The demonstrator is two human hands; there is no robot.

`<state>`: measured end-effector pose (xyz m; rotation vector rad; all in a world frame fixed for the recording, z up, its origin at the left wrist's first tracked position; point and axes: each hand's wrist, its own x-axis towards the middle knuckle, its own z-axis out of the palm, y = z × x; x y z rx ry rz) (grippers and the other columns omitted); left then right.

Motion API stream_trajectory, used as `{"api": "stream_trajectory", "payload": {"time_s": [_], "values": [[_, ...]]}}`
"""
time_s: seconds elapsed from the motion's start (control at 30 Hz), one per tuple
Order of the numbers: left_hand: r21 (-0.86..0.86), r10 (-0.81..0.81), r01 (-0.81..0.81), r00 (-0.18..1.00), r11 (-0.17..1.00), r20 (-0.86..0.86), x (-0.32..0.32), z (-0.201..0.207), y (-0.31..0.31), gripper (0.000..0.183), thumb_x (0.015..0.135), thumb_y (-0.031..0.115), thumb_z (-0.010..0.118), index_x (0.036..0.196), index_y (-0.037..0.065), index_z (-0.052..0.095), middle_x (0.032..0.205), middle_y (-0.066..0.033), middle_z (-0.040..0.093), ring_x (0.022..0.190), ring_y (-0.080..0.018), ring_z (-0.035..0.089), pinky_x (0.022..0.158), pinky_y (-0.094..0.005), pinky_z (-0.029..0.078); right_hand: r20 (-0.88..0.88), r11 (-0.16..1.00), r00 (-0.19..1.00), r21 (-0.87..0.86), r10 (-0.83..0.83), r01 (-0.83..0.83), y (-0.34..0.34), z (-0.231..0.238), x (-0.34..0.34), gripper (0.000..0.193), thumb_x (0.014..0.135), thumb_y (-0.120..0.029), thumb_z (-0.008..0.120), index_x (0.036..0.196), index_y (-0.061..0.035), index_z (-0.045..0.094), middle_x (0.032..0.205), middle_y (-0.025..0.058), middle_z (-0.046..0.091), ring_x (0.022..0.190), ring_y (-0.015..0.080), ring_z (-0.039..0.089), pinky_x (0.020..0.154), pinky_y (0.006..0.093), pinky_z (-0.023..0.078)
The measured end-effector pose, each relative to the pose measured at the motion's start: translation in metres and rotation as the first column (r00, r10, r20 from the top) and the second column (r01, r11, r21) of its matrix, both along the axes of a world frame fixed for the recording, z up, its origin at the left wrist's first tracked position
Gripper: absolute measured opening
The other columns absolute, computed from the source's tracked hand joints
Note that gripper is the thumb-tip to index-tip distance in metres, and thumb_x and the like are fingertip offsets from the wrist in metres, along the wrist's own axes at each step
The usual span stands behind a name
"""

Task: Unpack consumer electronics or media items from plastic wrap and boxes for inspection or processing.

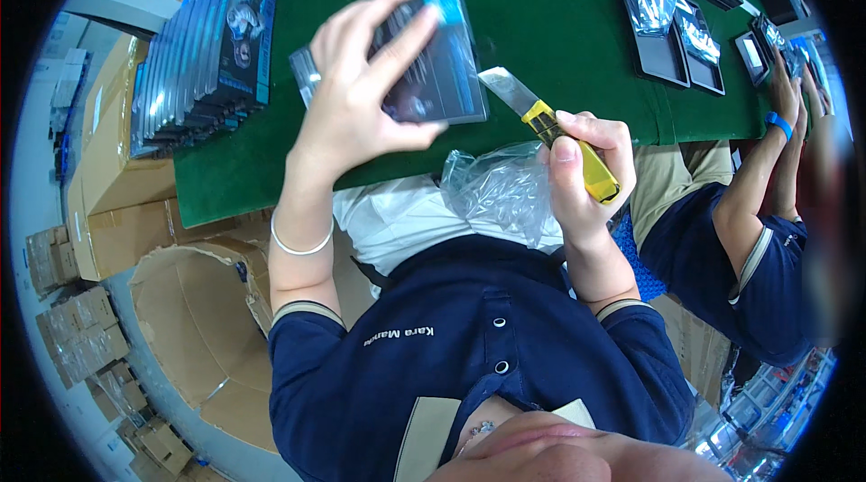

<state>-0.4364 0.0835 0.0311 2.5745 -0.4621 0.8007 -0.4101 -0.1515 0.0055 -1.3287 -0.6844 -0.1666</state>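
Note:
A dark, shiny flat box (pixel 456 76) with a light-blue corner lies near the front edge of the green-topped table. My left hand (pixel 361 85) spans it, forefinger pressed on its top and thumb by its near edge. The palm hides part of the box. Yellow-bodied, the utility knife (pixel 594 168) is gripped in my right hand (pixel 586 162) between thumb and curled fingers. Its wide blade (pixel 508 90) is out and points up and left, with the tip close to the box's right side. Crumpled clear plastic (pixel 501 189) rests on my lap, below the knife.
A row of similar dark-blue boxes (pixel 212 54) stands on the table's left. Black trays (pixel 658 36) with clear-wrapped items lie at the far right. Beside me on the right, a co-worker's hands (pixel 789 90) handle something small. An open cardboard carton (pixel 194 329) sits at lower left.

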Motion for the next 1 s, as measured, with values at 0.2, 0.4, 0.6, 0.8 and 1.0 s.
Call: {"api": "stream_trajectory", "payload": {"time_s": [0.2,0.4,0.6,0.8,1.0], "values": [[0.048,0.003,-0.008,0.995,0.999,0.096,0.007,0.003,0.001,0.088,0.044,0.021,0.08,0.128,0.012,0.057,0.132,-0.013,0.049,0.116,-0.0329,0.05,0.098,-0.0429,0.038,-0.005,0.995,1.0,-0.104,-0.009,0.009,-0.013,0.001,0.004,0.015,0.083,-0.005,0.065,0.093,0.0047,0.059,0.077,0.0088,0.063,0.064,0.0117,0.057,0.06,0.0239,0.045],[-0.029,-0.329,0.472,0.656,0.881,0.679,0.061,-0.049,0.02,0.082,0.054,0.025,0.081,0.128,0.004,0.052,0.133,-0.0205,0.041,0.119,-0.0388,0.04,0.1,-0.0467,0.029,0.227,0.983,0.957,0.035,-0.182,0.179,-0.064,0.035,0.018,0.023,0.087,-0.013,0.062,0.103,0.0032,0.059,0.08,0.0156,0.062,0.066,0.0131,0.056,0.06,0.0209,0.044],[0.177,0.146,-0.132,0.987,0.975,-0.069,-0.004,-0.023,0.005,0.082,0.055,0.027,0.08,0.132,0.019,0.053,0.14,-0.0112,0.042,0.125,-0.032,0.04,0.104,-0.0459,0.028,0.805,0.802,0.559,-0.195,-0.198,0.564,-0.005,0.039,0.091,0.036,0.074,0.0,0.071,0.106,-0.0166,0.069,0.086,0.0065,0.061,0.073,0.0202,0.059,0.064,0.0277,0.048],[0.169,0.118,-0.095,0.985,0.981,-0.129,-0.018,-0.021,0.003,0.072,0.062,0.025,0.079,0.13,0.021,0.054,0.143,-0.0114,0.039,0.133,-0.0317,0.035,0.109,-0.0487,0.026,0.6,0.439,0.799,-0.729,0.041,0.525,-0.012,0.031,0.095,0.047,0.082,0.0,0.058,0.123,-0.0231,0.058,0.094,0.0094,0.061,0.067,0.0285,0.063,0.06,0.0364,0.051],[0.035,0.134,-0.132,0.989,0.991,-0.063,-0.068,-0.014,-0.002,0.049,0.067,0.012,0.074,0.115,0.011,0.063,0.13,-0.0101,0.053,0.124,-0.0311,0.046,0.102,-0.0457,0.036,0.067,0.433,0.819,-0.872,0.57,-0.23,-0.046,0.042,0.013,0.025,0.081,-0.009,0.065,0.106,-0.0094,0.067,0.075,0.0106,0.065,0.061,0.0258,0.062,0.06,0.0335,0.05]]}}
